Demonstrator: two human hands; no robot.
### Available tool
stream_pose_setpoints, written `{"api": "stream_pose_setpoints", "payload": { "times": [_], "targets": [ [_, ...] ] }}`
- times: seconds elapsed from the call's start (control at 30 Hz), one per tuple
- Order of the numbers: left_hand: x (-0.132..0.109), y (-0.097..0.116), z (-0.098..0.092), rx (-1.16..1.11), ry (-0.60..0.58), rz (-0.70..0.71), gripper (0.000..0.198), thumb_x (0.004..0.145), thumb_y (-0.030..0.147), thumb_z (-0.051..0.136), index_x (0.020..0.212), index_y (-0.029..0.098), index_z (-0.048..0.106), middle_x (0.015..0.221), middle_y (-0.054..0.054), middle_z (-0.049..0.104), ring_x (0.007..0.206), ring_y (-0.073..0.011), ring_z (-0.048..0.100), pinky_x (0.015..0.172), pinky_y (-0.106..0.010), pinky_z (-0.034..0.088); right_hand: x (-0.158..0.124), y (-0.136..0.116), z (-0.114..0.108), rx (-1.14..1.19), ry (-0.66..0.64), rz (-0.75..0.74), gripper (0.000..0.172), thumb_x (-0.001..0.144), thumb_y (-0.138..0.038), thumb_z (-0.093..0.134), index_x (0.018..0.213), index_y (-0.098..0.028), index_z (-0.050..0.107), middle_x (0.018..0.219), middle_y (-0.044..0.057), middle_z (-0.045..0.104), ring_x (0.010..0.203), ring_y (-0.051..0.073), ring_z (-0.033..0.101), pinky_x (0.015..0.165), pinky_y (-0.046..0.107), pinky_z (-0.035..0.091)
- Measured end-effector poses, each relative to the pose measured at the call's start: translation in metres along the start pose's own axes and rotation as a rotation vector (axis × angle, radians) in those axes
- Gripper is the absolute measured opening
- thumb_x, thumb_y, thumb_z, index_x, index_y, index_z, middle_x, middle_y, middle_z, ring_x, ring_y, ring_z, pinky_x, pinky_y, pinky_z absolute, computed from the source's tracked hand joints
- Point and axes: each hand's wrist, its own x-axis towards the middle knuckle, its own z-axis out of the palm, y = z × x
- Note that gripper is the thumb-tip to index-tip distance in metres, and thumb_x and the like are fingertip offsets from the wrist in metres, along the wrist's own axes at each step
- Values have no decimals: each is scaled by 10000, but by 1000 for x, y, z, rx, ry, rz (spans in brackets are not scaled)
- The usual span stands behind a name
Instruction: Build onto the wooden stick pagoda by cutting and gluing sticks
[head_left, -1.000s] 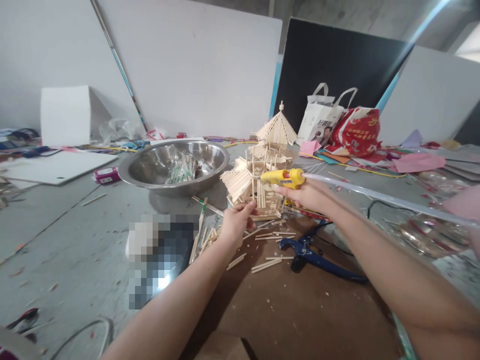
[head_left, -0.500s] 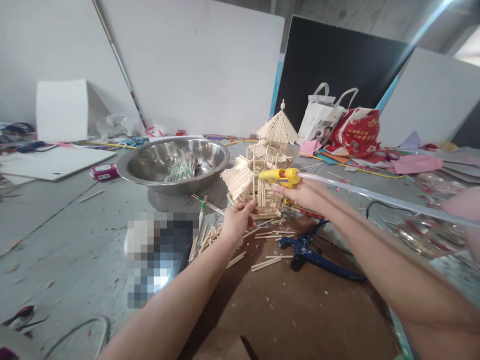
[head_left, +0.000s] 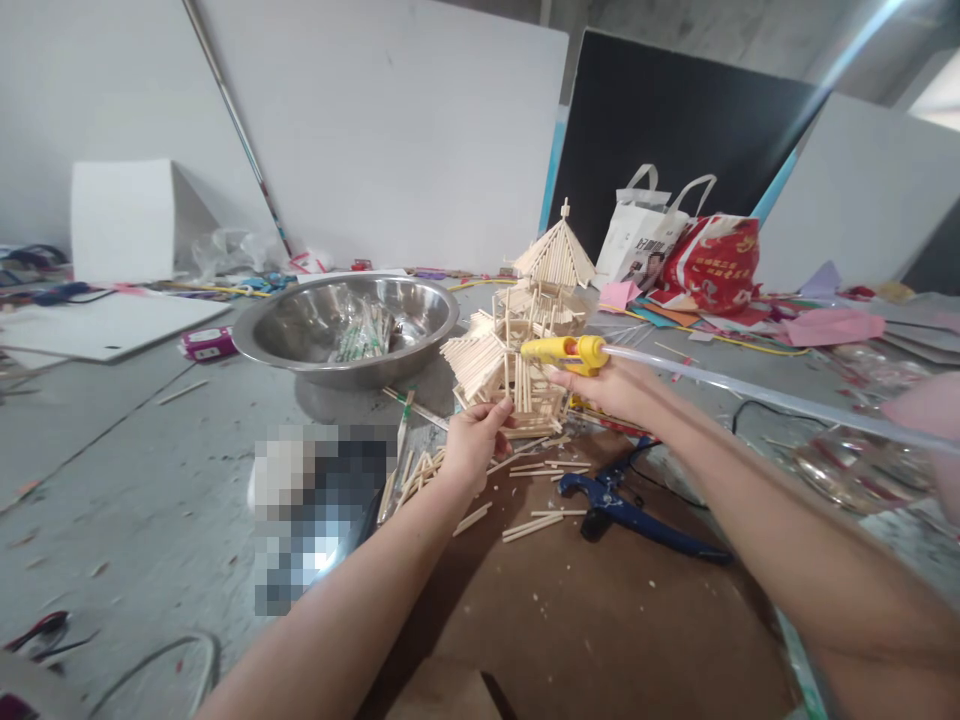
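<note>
A pagoda-like model (head_left: 556,255) built of pale wooden sticks stands in front of me, with a pointed roof at its top. My left hand (head_left: 478,437) is closed at its lower front, thumb and fingers pinching the bottom of an upright wooden stick (head_left: 508,365). From the right, my right hand (head_left: 609,392) grips a yellow hot glue gun (head_left: 562,352). Its nozzle points left, at or very near the upper part of that stick; contact is not clear. A long translucent glue stick (head_left: 697,376) runs out of the gun's back. The fingers around the handle are partly hidden.
Loose cut sticks (head_left: 534,525) and a blue-handled cutter (head_left: 637,515) lie on a brown board (head_left: 585,620). A steel basin (head_left: 262,355) holding bagged sticks stands left. Behind are a white bag (head_left: 634,235) and a red bag (head_left: 716,265). A blurred-out patch is at lower left.
The glue gun and my right hand have shifted slightly to the right. My left hand and the model look the same.
</note>
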Motion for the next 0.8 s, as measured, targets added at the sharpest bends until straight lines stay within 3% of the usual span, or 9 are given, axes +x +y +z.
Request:
{"api": "stream_pose_setpoints", "payload": {
  "times": [0.23, 0.47, 0.8],
  "targets": [
    [0, -1, -1, 0, 19, 29, 311, 590, 422, 595, 582, 113, 558, 570, -6, 577, 284, -31, 388, 294, -178, 285, 0, -4, -2, -6, -54, 36, 341, 705, -466, 450, 839, -199, 616, 454, -1, 494, 494, 143, 475, 456, 273, 330],
    [-2, -1, 1, 29, 52, 56, 308, 608, 422, 573, 600, 114, 560, 560, 0, 569, 266, -27, 371, 282, -173, 265, -13, -5, -13, 48, -272, 169, 404, 678, -556, 438, 614, -186, 586, 349, -24, 424, 337, 97, 398, 392, 254, 306],
    [-2, -2, 0, 67, 50, 66, 334, 611, 448, 560, 634, 115, 567, 578, -8, 577, 280, -24, 372, 285, -166, 266, -18, -6, -11, 41, -336, 155, 380, 661, -549, 462, 710, -196, 594, 366, -44, 446, 348, 86, 419, 378, 215, 277]
  ]
}}
